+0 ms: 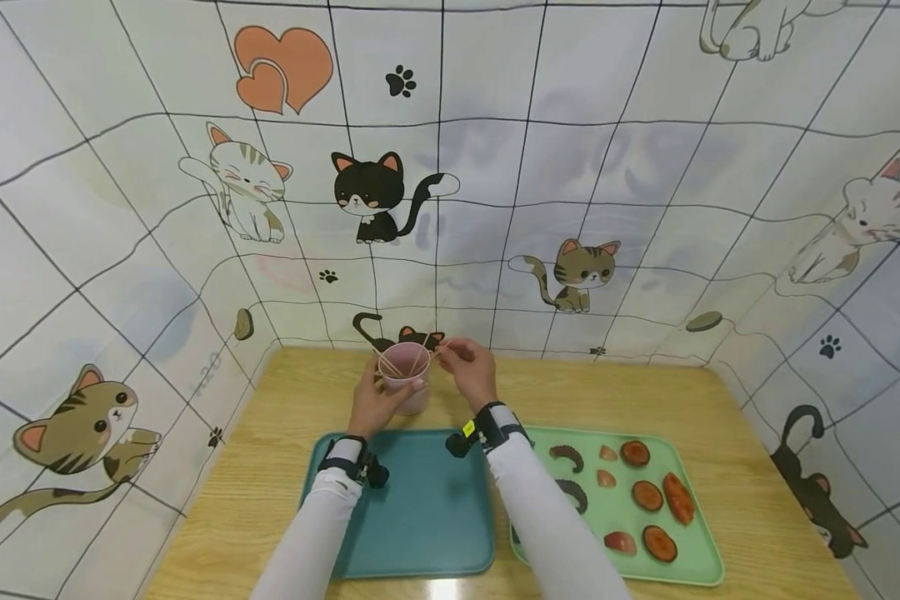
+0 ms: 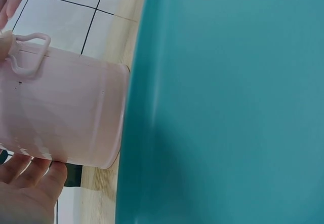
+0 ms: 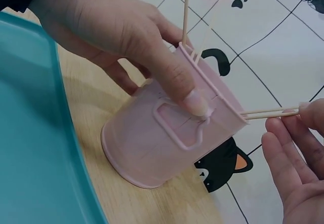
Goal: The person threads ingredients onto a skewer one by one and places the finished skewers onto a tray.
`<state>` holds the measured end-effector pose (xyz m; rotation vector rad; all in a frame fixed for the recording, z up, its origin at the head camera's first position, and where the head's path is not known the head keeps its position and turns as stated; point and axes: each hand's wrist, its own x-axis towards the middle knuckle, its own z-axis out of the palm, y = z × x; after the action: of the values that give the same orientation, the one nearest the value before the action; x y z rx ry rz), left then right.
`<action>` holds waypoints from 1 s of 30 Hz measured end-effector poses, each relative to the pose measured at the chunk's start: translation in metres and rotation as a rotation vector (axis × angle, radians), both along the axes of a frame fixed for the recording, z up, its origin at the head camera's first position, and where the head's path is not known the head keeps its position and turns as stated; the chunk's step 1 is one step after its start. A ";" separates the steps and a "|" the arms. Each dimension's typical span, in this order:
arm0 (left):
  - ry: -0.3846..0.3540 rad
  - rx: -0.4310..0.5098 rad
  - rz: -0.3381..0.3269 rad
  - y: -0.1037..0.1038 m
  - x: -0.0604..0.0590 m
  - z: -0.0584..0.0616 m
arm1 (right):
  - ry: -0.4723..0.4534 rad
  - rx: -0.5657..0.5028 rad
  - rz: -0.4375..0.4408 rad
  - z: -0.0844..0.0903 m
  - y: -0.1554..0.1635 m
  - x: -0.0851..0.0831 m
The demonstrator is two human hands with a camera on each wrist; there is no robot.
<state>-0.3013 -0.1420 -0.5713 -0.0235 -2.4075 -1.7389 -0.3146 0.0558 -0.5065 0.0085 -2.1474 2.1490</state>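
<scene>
A pink plastic pail (image 1: 414,402) with a small loop handle stands on the wooden table close to the patterned wall. My left hand (image 1: 375,406) grips it around the side, the thumb near the rim beside the handle in the right wrist view. Thin wooden skewers (image 1: 387,364) lean inside it and poke up past the rim. At the pail's right edge, my right hand (image 1: 471,372) pinches two thin skewers (image 3: 271,113) between thumb and fingers; their other ends reach over the rim. In the left wrist view, the left fingers (image 2: 48,181) press the pail's side.
A blue-green tray (image 1: 420,517) lies in front of the pail, under the forearms. To its right is a light green tray (image 1: 701,546) with toy-like food: round brown slices (image 1: 648,496), curved grey tentacle pieces (image 1: 567,457), a reddish wing-shaped piece (image 1: 678,498) and small reddish chunks (image 1: 620,542).
</scene>
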 end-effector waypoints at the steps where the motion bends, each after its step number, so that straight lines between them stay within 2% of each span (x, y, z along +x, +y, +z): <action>1: -0.001 -0.002 0.001 0.001 0.000 0.000 | 0.007 -0.006 -0.001 0.001 0.001 0.000; 9: -0.020 0.006 -0.002 0.005 0.002 0.003 | 0.050 -0.033 -0.033 0.009 0.008 0.003; 17: -0.040 0.027 -0.004 0.003 0.002 0.004 | 0.088 -0.101 -0.028 0.021 0.018 0.011; 30: -0.056 0.056 -0.028 0.002 0.006 0.011 | 0.121 -0.200 -0.080 0.034 0.038 0.013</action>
<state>-0.2956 -0.1398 -0.5605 -0.0012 -2.4076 -1.8427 -0.3017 0.0936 -0.4726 0.0356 -1.8294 2.2445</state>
